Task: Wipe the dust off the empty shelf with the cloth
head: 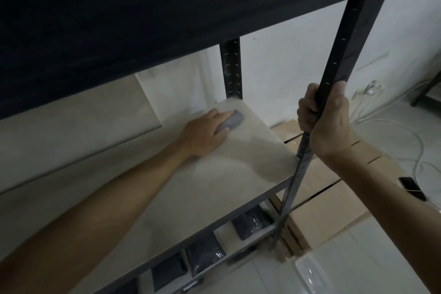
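Wiping looks well underway but not finished, I'd say. Left hand point(202, 135) lies flat, palm down, pressing the grey cloth point(65, 120) onto the far right corner of the pale shelf point(214, 188). Can't really make out dust in this dim light, so no idea how much board is clean; the near stretch probably needs passes. Right hand point(327, 117) is wrapped tight round the black front upright point(338, 55), bracing.

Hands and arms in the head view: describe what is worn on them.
Both forearms are bare as far as the frame shows, with no sleeves in view. The left hand and right hand wear no gloves, and no rings, watch or bracelet can be seen on either hand or wrist.
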The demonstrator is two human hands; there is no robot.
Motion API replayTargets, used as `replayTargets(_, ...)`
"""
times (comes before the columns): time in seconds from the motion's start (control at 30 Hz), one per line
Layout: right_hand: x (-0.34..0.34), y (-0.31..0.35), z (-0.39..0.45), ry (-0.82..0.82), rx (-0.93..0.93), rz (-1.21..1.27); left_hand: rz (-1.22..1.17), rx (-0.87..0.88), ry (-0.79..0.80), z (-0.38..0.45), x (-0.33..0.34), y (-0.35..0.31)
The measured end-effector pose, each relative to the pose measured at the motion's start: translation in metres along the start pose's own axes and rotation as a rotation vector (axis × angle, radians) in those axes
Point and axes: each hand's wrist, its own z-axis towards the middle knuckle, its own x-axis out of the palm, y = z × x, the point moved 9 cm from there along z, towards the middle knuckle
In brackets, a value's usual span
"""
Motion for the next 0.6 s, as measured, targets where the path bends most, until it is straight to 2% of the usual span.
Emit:
replayTargets(0.07, -0.001, 0.0, 0.001, -0.001, 0.0, 0.004, -0.037, 0.057, 0.047, 0.01, -0.006, 0.0)
replayTargets(0.2, 0.0, -0.001, 0.002, 0.002, 0.004, 0.012, -0.003, -0.099, -0.087, 0.045, -0.028, 0.037)
replayTargets(0.3, 0.0, 0.002, 0.002, 0.015, -0.01, 0.001, 0.02, -0.147, -0.07, 0.051, -0.011, 0.034)
replayTargets(0.4, -0.003, -0.001, 0.002, 0.005, 0.002, 0.006, 0.024, -0.068, -0.06, 0.039, -0.003, 0.012)
replayTargets(0.53, 0.0, -0.001, 0.002, 0.024, 0.006, 0.024, -0.081, 0.165, 0.064, 0.028, 0.002, -0.018)
replayTargets(0.6, 0.0, -0.002, 0.002, 0.018, 0.011, 0.013, -0.099, 0.179, 0.071, 0.042, -0.007, -0.012)
